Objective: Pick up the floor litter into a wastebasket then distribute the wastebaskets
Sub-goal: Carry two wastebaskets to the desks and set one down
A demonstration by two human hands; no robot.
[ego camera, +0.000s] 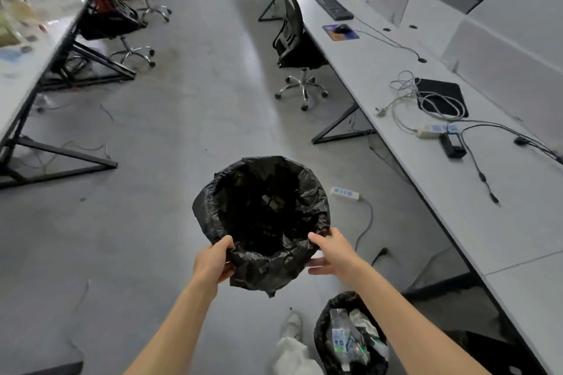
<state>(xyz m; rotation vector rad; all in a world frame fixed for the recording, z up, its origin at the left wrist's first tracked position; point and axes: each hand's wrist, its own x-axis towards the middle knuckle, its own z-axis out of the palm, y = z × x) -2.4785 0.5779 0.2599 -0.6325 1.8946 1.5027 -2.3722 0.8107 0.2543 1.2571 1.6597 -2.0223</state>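
Wastebasket with the black liner is up off the floor over the aisle, held out front and tipped so you look right into it. It looks nearly empty. Left hand has its fingers curled round the near rim and liner. Right hand pinches the rim opposite, thumb on top and fingers underneath. A second wastebasket, stuffed with plastic bottles and paper, sits on the floor by the person's shoe.

Looks like the distributing part to me. Tip: grab the actual rim, not just loose liner, or the bag slides off. Carry it level, step round the power strip and its cable, then park it under the desk, clear of the office chair wheels.
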